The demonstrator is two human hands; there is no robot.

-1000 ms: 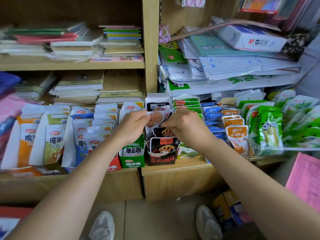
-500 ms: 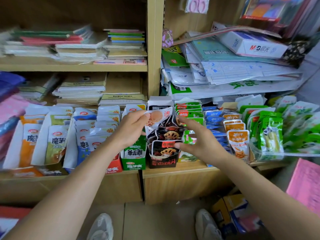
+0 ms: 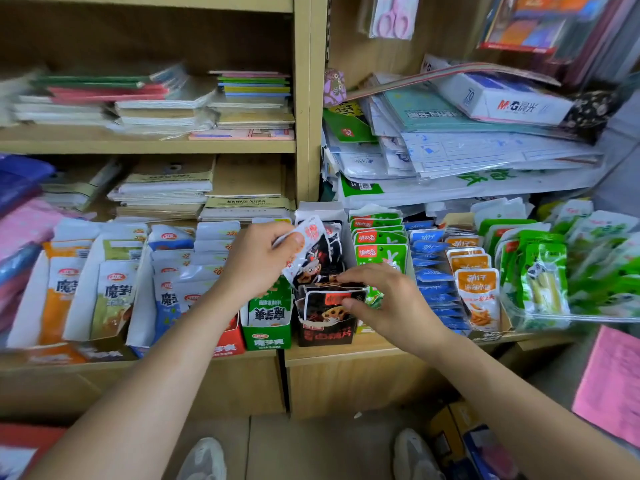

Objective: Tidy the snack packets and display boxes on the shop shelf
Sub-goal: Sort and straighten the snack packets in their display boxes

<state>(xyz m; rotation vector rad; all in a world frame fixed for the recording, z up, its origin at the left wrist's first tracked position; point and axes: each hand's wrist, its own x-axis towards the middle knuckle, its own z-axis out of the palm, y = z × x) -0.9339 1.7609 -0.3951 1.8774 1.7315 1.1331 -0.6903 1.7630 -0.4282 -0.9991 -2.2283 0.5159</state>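
A black display box of lotus-root snack packets stands at the front edge of the wooden shelf. My left hand pinches several black-and-white packets lifted above the box, thumb on top. My right hand grips the front packet standing in the box, fingers curled over its top edge. A green display box stands just left of the black one, partly behind my left wrist.
Boxes of white, orange and blue packets fill the shelf to the left. Green packets, blue ones, orange ones and a clear tray of green snacks sit right. Stationery stacks lie above. A pink sheet hangs at the right.
My right hand has moved left and down from beside the green packets onto the front packet in the black box. My left hand has tilted its packets and lifted them slightly.
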